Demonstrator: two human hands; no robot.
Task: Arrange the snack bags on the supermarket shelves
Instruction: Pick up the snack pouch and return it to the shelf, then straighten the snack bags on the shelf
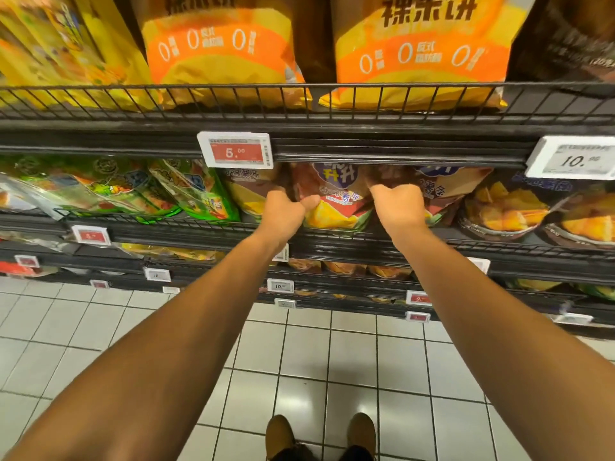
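Seen from a head-worn camera looking down, two bare arms reach forward to dark wire supermarket shelves [332,128] above a white tiled floor [299,361]. On the middle shelf at far left lie green snack bags [186,191] with cartoon print. Next comes the left hand [286,211], fingers curled round the left edge of a brown and yellow potato-stick bag [336,201], thumb pressed on its front. That bag stands on the middle shelf, between the two hands, with Chinese lettering and small words that seem to read "POTATO". The right hand [397,204] grips its upper right corner, fingers curled and hidden behind. Further right are dark bags [506,207] picturing yellow chips. On the shelf above stand two large orange bags [219,51] with big Chinese characters and three zeros. A red price tag [235,150] reads "5.00"; a white tag [574,158] at far right reads "10."
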